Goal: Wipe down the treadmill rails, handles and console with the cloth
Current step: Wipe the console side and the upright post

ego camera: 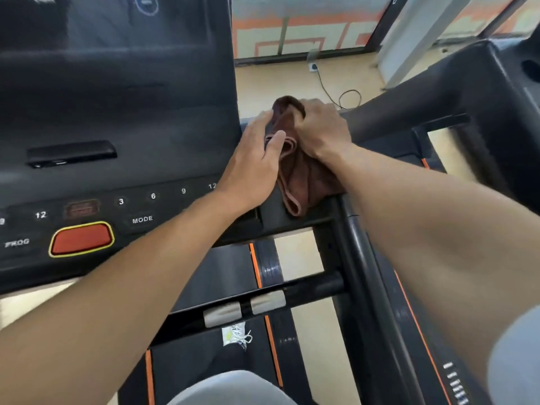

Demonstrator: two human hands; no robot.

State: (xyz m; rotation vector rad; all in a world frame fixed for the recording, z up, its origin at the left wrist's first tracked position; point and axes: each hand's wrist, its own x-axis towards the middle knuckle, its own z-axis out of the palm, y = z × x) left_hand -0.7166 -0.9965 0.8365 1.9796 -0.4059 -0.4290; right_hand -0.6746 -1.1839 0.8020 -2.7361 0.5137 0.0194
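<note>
A brown cloth (304, 176) lies bunched on the right end of the black treadmill console (122, 118), where the right handle (365, 258) begins. My right hand (323, 128) grips the top of the cloth with curled fingers. My left hand (257, 159) rests flat against the cloth's left side, fingers straight and thumb on a fold. One corner of the cloth hangs over the console's front edge. The console carries number keys, a MODE key and a red stop button (81, 238). A cross handle with two silver sensor plates (244, 308) runs below my arms.
A second treadmill (493, 92) stands close on the right. A power cable (339, 95) and wall socket lie on the floor beyond the console. The belt (225, 276) with orange edge stripes is below. A black phone-like slab (71, 153) sits on the console shelf.
</note>
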